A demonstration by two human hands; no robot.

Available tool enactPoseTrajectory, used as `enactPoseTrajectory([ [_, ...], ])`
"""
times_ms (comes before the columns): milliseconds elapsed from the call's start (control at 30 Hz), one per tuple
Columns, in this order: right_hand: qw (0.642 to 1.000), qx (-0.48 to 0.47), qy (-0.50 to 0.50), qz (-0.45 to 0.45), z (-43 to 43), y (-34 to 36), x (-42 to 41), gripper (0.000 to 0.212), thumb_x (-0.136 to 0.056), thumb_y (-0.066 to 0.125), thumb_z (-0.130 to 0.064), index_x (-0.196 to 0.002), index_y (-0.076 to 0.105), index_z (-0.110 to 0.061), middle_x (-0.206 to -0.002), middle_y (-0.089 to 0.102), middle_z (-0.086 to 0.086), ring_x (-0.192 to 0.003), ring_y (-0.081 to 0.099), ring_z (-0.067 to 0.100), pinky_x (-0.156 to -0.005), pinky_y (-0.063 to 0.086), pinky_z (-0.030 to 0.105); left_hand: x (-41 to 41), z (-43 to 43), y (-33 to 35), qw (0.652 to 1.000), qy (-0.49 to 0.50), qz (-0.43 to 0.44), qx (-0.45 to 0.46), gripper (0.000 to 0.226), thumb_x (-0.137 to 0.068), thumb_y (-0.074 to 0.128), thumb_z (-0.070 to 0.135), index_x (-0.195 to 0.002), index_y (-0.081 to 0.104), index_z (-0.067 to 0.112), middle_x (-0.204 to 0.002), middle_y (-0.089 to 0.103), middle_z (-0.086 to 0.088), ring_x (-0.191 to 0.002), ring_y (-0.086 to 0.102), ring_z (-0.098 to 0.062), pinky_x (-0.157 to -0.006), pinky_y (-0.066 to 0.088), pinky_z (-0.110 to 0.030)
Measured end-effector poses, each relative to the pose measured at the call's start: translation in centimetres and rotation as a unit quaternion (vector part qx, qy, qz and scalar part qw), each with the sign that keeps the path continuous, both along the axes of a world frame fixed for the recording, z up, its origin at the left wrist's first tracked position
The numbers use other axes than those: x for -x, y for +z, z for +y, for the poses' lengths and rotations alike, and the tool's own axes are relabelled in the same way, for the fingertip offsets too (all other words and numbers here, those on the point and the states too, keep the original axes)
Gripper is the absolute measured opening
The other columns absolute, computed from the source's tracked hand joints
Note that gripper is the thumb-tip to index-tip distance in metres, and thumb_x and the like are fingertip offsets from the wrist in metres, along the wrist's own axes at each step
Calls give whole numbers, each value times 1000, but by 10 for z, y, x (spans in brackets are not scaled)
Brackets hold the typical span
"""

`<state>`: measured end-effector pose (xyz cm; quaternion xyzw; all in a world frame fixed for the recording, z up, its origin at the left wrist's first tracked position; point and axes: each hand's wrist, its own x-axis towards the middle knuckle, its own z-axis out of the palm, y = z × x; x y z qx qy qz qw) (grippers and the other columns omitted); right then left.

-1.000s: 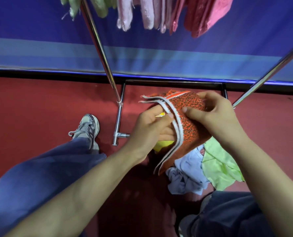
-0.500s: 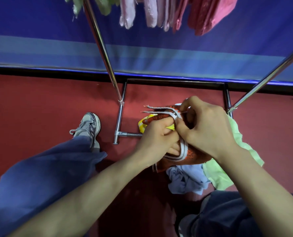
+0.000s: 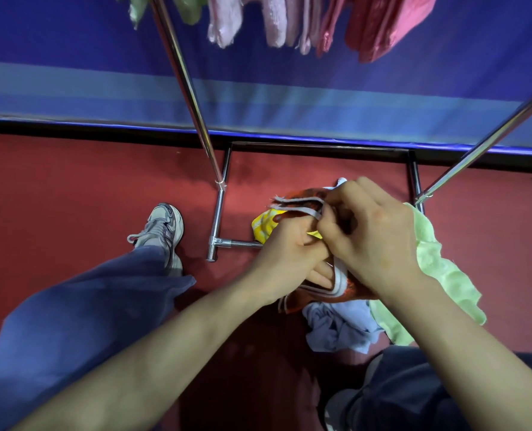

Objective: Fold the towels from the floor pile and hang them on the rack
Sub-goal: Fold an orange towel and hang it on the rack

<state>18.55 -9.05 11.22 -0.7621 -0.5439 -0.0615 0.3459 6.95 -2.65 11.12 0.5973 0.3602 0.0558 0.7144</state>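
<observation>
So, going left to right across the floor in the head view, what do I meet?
Grey sneaker → rack's chrome base bar → yellow towel → orange towel gripped by left hand and right hand → light green towel.

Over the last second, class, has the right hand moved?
Yes. The right hand shifted slightly left, toward the rack's chrome T-joint, closing over the orange towel.

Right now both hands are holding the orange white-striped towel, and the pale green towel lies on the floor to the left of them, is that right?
One slip: the pale green towel lies to the right of them, as the head view shows. The left hand and right hand do hold the orange white-striped towel.
</observation>
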Motion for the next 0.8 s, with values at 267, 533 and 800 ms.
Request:
enactPoseTrajectory([
  [267,994,12,16,109,2,2,-3,6,-81,63,-18,-78,60,-14,-68,54,-6,-60,51,14,-59,44,35,3,5,6,995,43,-17,94,24,-92,51,20,-100,59,-1,-76,60,-23,-53,65,-27,-53,59,-37],
  [533,993,18,24,113,0,2,-2,5,-84,62,-18,-81,60,-15,-72,54,-8,-65,49,10,-61,37,22,-2,4,5,992,89,-2,87,34,-108,39,35,-93,58,11,-52,56,-6,-43,62,-21,-44,55,-32],
  [800,995,39,57,75,0,0,3,16,-90,52,-27,-87,62,-15,-75,52,-7,-67,51,16,-59,45,38,-1,5,1,994,84,30,57,34,-109,38,28,-90,57,8,-59,57,-17,-42,62,-24,-43,56,-34],
])
